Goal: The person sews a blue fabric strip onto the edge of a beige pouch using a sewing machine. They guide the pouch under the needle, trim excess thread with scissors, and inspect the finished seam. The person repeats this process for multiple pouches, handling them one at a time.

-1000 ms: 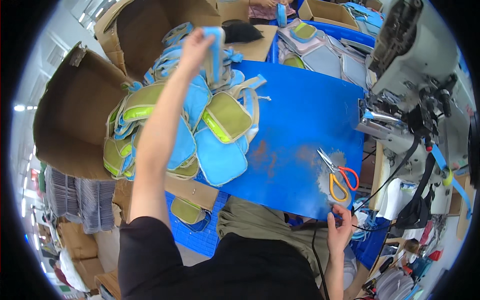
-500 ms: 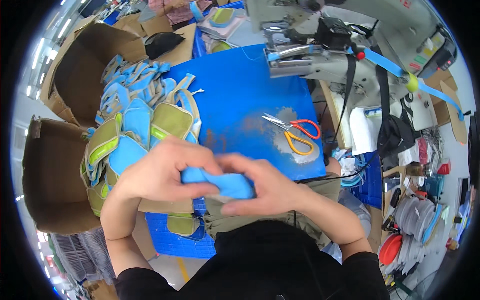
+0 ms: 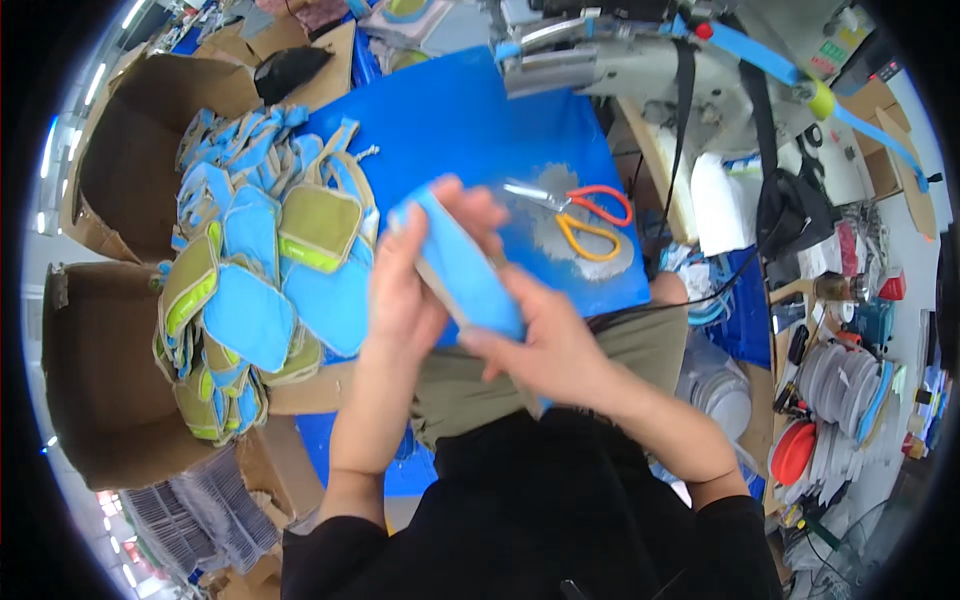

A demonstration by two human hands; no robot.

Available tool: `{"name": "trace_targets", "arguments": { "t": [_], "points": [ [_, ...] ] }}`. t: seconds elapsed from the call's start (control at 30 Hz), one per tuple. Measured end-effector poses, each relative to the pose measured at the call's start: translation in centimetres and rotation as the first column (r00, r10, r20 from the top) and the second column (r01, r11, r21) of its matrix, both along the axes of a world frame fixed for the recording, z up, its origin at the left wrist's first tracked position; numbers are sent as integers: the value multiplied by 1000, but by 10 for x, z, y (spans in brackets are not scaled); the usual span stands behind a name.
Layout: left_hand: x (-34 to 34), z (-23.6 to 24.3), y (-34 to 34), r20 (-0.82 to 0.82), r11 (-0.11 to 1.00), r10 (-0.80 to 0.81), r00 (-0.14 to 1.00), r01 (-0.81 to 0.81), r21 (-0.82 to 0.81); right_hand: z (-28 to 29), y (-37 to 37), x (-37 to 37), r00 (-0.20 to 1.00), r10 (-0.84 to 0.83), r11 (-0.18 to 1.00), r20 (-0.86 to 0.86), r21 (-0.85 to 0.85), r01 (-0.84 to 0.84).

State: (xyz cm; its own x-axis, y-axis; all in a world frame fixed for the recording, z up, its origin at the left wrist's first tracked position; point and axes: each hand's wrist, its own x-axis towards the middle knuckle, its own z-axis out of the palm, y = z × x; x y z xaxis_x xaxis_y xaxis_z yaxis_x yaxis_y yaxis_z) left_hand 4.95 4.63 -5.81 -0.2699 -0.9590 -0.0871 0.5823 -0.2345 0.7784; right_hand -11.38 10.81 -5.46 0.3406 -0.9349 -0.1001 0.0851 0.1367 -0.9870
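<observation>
A long light-blue fabric piece (image 3: 462,270) with a beige edge slants across my two hands, above my lap. My left hand (image 3: 408,300) supports its upper end, the thumb along one edge and the slightly blurred fingers behind it. My right hand (image 3: 545,345) pinches the lower end, thumb on top; the fingers underneath are partly hidden. To the left lies a heap of blue, beige and green fabric pieces (image 3: 248,315), some of them square pads, with strap-like strips farther back. Scissors (image 3: 570,215) with one red and one orange handle lie beyond my right hand.
A worn blue tabletop (image 3: 440,120) extends ahead, with a sewing machine (image 3: 640,85) at its far right. Two cardboard boxes, a nearer one (image 3: 100,370) and a farther one (image 3: 150,150), stand at left. A dark cable (image 3: 715,295) runs near my right side.
The bunched blue fabric is now stretched out at a slant. My left hand has turned upright and moved right, away from the heap. The whole view has shifted slightly.
</observation>
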Motion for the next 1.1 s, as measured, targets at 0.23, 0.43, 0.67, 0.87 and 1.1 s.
{"name": "trace_targets", "arguments": {
  "t": [0.23, 0.43, 0.67, 0.87, 1.1],
  "points": [
    [20, 25, -2, 96, 964, 150, 984, -125, -234, -4, 5, -8, 984, -180, 968, 11, -177, 179],
    [24, 25, 6, 74, 957, 150, 986, -126, -262, -11, 4, 2, 971, -193, 936, 144, -269, 226],
    [24, 28, 6, 78, 954, 162, 984, -136, -267, -13, 1, -7, 970, -165, 976, 178, -114, 187],
    [77, 27, -35, 8, 971, 204, 979, -201, -130, 5, 6, -28, 962, -94, 765, -257, -637, -95],
    [67, 17, -46, 202, 958, 224, 954, -178, -223, 0, 20, -26, 959, 106, 931, -262, -314, -188]
  ]
}}
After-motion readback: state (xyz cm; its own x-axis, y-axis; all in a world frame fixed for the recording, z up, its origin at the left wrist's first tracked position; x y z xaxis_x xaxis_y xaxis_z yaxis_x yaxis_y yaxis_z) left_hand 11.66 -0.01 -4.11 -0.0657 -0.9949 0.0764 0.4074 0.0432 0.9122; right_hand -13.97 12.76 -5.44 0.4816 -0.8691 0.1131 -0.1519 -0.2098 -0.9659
